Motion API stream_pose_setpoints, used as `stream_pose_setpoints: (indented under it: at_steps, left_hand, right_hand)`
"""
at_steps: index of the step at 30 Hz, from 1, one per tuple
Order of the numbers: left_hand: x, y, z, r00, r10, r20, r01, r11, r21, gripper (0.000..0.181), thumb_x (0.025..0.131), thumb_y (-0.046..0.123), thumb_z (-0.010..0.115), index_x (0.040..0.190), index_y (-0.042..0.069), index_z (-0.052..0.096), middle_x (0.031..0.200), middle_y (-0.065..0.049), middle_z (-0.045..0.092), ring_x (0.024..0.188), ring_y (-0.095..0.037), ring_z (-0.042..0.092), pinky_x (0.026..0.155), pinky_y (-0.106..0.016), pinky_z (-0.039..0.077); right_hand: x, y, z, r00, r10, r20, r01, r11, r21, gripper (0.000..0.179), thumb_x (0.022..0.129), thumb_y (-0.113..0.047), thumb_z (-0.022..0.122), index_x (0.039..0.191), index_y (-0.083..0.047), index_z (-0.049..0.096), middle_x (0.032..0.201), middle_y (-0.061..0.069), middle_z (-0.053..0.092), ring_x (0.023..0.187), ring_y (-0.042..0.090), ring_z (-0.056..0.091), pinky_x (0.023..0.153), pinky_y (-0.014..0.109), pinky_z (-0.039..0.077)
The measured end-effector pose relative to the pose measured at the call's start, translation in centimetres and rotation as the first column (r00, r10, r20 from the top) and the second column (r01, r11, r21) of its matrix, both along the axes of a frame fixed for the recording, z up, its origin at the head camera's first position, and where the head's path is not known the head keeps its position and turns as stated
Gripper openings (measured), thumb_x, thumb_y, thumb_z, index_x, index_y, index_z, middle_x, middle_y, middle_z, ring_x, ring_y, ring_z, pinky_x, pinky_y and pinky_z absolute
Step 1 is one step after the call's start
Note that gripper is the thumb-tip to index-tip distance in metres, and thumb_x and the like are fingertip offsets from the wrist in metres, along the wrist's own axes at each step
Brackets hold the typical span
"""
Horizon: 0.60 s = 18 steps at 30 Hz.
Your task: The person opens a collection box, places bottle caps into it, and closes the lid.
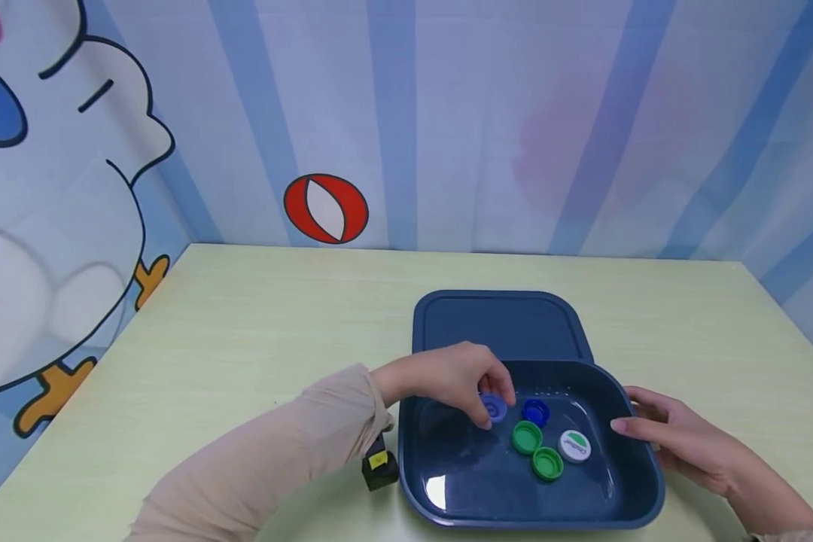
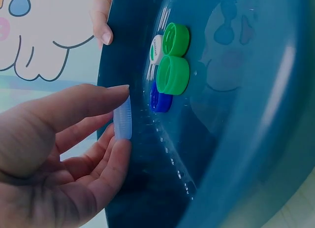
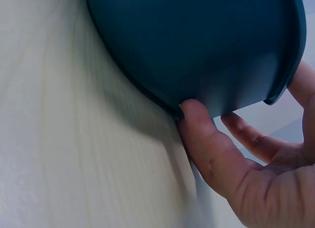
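My left hand [image 1: 447,374] pinches a light purple-blue bottle cap [image 1: 493,408] between thumb and fingertips. In the left wrist view that cap [image 2: 124,117] stands on edge in the pinch, above the basin's floor. Inside the dark blue basin [image 1: 477,482] lie a deep blue cap [image 1: 535,412], two touching green caps [image 1: 527,437] and a white cap [image 1: 574,446] with a green mark and print. On the basin's right side my right hand [image 1: 694,440] grips the rim, thumb at the edge. The right wrist view shows its fingers [image 3: 256,139] against the basin's outer wall.
A flat dark blue lid-like panel [image 1: 501,324] lies behind the basin, partly covered by it. A small black block [image 1: 379,470] with a yellow patch stands at the basin's left, beside my sleeve. The pale wooden table [image 1: 278,316] ends at a striped cloth backdrop [image 1: 447,120].
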<state>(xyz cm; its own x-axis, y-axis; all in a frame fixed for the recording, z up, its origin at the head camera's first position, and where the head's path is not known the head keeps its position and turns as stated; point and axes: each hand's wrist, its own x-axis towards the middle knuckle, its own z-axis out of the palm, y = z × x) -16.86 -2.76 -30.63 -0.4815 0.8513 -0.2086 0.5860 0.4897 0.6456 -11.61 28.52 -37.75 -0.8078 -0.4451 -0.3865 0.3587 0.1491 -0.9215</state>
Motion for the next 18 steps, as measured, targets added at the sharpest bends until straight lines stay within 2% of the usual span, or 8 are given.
stream_pose_setpoints:
  at_steps: [18]
  left_hand:
    - [0.3,1.5,-0.9,0.998,-0.064,0.006,0.064,0.993,-0.101,0.026,0.074,0.007,0.078,0.099,0.009,0.07,0.089,0.009,0.062,0.082,-0.005,0.052,0.072,-0.012,0.044]
  right_hand:
    - [0.0,-0.1,-0.1,1.0,-0.01,-0.009,0.01,0.998,0.056,0.07,0.097,-0.018,0.047,0.142,0.011,0.002,0.124,0.012,0.049,0.101,0.022,0.06,0.083,0.049,0.049]
